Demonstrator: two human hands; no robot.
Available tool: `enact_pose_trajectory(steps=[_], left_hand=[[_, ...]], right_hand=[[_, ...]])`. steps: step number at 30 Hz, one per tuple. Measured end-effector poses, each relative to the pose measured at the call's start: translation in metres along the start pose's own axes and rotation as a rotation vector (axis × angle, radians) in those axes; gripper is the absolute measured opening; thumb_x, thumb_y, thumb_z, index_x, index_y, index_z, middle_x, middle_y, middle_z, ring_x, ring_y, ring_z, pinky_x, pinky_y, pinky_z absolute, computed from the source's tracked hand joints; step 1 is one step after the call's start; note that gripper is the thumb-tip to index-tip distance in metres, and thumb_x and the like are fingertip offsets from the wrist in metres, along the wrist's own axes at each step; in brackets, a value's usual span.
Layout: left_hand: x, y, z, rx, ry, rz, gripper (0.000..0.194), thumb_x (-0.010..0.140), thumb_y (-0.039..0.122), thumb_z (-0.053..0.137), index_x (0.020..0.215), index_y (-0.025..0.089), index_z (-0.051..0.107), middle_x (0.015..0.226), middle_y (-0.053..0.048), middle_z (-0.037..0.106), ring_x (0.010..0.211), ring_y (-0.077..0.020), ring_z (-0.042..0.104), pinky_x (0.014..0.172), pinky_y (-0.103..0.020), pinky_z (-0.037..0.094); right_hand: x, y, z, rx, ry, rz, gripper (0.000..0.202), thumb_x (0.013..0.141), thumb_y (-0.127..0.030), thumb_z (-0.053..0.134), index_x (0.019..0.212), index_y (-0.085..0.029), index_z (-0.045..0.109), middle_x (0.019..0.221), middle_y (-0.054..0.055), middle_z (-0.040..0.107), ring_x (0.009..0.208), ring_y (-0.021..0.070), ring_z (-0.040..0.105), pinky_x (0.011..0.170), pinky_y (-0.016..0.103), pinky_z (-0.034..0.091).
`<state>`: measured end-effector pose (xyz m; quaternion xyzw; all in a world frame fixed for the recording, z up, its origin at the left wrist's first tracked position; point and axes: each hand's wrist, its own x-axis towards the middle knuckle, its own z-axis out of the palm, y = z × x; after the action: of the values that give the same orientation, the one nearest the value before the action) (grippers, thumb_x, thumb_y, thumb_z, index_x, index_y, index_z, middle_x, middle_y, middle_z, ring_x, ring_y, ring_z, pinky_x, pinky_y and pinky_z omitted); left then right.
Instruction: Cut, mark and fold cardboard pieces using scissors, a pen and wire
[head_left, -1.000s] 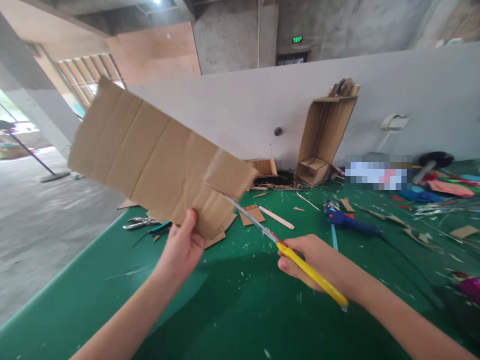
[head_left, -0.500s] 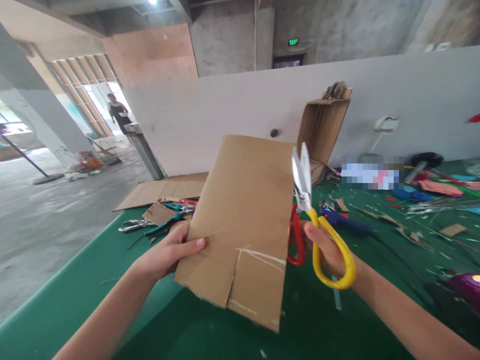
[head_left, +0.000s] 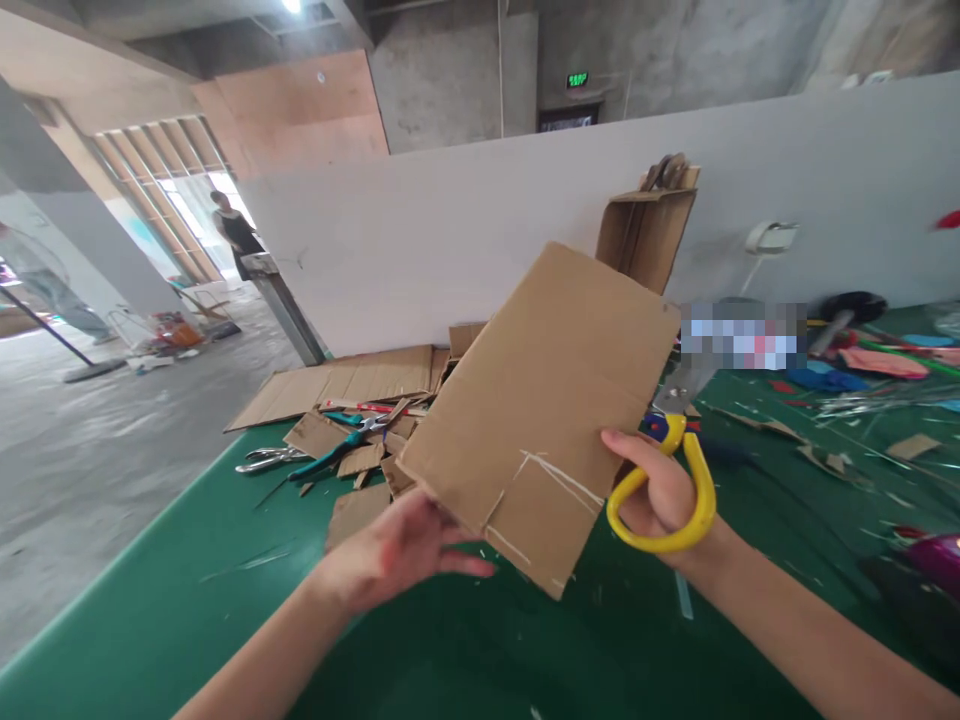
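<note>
A flat piece of brown cardboard (head_left: 536,385), with a slit and pale torn lines near its lower corner, is tilted above the green table. My right hand (head_left: 656,490) pinches its right edge with the thumb on top, the other fingers hidden behind. The same hand carries scissors (head_left: 699,490) by a yellow handle looped around the thumb; their metal blades point up and away, blurred. Under the cardboard's lower left edge is my left hand (head_left: 409,550), its fingers spread and not gripping. Whether it touches the cardboard's underside I cannot tell.
Cardboard scraps (head_left: 360,460), teal-handled pliers (head_left: 337,455) and silver pliers (head_left: 270,459) lie on the left of the green table (head_left: 247,600). A cardboard box (head_left: 660,235) stands by the white partition (head_left: 450,220). Wires and tools clutter the right. A person (head_left: 236,235) stands far left.
My left hand has let go of the cardboard's left edge and spread its fingers below it. My right hand now grips the cardboard, which has turned clockwise; the scissors tilt to the right.
</note>
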<state>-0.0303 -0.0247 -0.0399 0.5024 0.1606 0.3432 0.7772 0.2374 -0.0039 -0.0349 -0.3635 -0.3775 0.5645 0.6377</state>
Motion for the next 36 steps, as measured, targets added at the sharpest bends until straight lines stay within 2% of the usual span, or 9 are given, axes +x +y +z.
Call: enact_pose_trajectory(steps=[3,6,8,11,15,21,25,28,36], left_hand=[[0.014,-0.025,0.026,-0.020,0.172,-0.051,0.056,0.069,0.031,0.076,0.119,0.017,0.056,0.123,-0.016,0.058,0.114,-0.0330,0.054,0.095,-0.048,0.044],[0.026,-0.044,0.045,-0.113,0.350,-0.077,0.060,0.069,0.027,0.077,0.123,0.017,0.052,0.117,-0.016,0.062,0.108,-0.0303,0.059,0.091,-0.043,0.049],[0.030,-0.044,0.050,-0.147,0.456,-0.111,0.062,0.071,0.025,0.075,0.127,0.017,0.049,0.114,-0.016,0.064,0.104,-0.0297,0.061,0.087,-0.043,0.052],[0.034,-0.024,0.049,-0.092,0.595,-0.050,0.061,0.073,0.019,0.072,0.129,0.019,0.046,0.113,-0.015,0.064,0.098,-0.0286,0.064,0.080,-0.044,0.056],[0.045,0.026,0.041,0.041,0.616,0.170,0.062,0.071,0.015,0.072,0.127,0.024,0.048,0.110,-0.010,0.066,0.091,-0.0268,0.066,0.070,-0.042,0.060],[0.063,0.075,0.028,0.092,0.727,0.382,0.043,0.071,0.015,0.071,0.111,0.022,0.059,0.102,-0.005,0.068,0.078,-0.0191,0.067,0.055,-0.028,0.058],[0.065,0.079,0.018,0.057,0.803,0.447,0.028,0.072,0.021,0.072,0.099,0.021,0.064,0.101,-0.003,0.068,0.076,-0.0155,0.066,0.054,-0.024,0.056],[0.065,0.076,0.013,0.033,0.794,0.467,0.024,0.074,0.022,0.071,0.097,0.022,0.065,0.104,-0.001,0.068,0.078,-0.0148,0.066,0.055,-0.023,0.056],[0.071,0.060,0.014,0.030,0.713,0.403,0.022,0.075,0.020,0.070,0.097,0.021,0.066,0.099,-0.002,0.070,0.080,-0.0153,0.066,0.060,-0.025,0.058]], right_hand=[[-0.002,0.001,0.001,0.071,-0.005,0.103,0.021,0.072,-0.031,0.068,0.092,-0.026,0.064,0.099,0.005,0.070,0.096,0.0296,0.063,0.080,0.044,0.053],[-0.007,0.004,0.008,0.066,-0.058,0.089,0.022,0.072,-0.032,0.068,0.093,-0.026,0.062,0.097,0.004,0.068,0.090,0.0262,0.064,0.074,0.041,0.053],[-0.007,0.007,0.010,0.007,-0.054,0.052,0.020,0.071,-0.033,0.070,0.087,-0.024,0.061,0.087,0.002,0.066,0.080,0.0216,0.063,0.068,0.036,0.053],[0.000,0.009,0.003,-0.159,-0.071,0.031,0.029,0.073,-0.044,0.068,0.067,-0.020,0.052,0.059,-0.003,0.052,0.054,0.0127,0.054,0.055,0.029,0.049],[0.014,0.003,-0.021,-0.525,-0.221,-0.032,0.047,0.075,-0.066,0.054,0.066,-0.020,0.049,0.053,-0.007,0.038,0.043,0.0073,0.039,0.048,0.026,0.046],[0.015,-0.004,-0.033,-0.974,-0.379,-0.089,0.048,0.079,-0.068,0.044,0.079,-0.020,0.050,0.077,0.002,0.047,0.059,0.0125,0.050,0.049,0.029,0.050],[0.014,-0.002,-0.028,-1.279,-0.322,-0.218,0.046,0.086,-0.062,0.037,0.072,-0.019,0.048,0.078,0.004,0.048,0.055,0.0123,0.048,0.053,0.031,0.046],[0.014,-0.002,-0.026,-1.392,-0.387,-0.206,0.046,0.088,-0.060,0.033,0.071,-0.020,0.047,0.069,0.002,0.049,0.054,0.0142,0.049,0.052,0.031,0.042],[0.002,-0.004,-0.020,-1.325,-0.516,-0.256,0.038,0.090,-0.054,0.035,0.088,-0.019,0.051,0.084,0.007,0.054,0.069,0.0174,0.053,0.065,0.035,0.045]])
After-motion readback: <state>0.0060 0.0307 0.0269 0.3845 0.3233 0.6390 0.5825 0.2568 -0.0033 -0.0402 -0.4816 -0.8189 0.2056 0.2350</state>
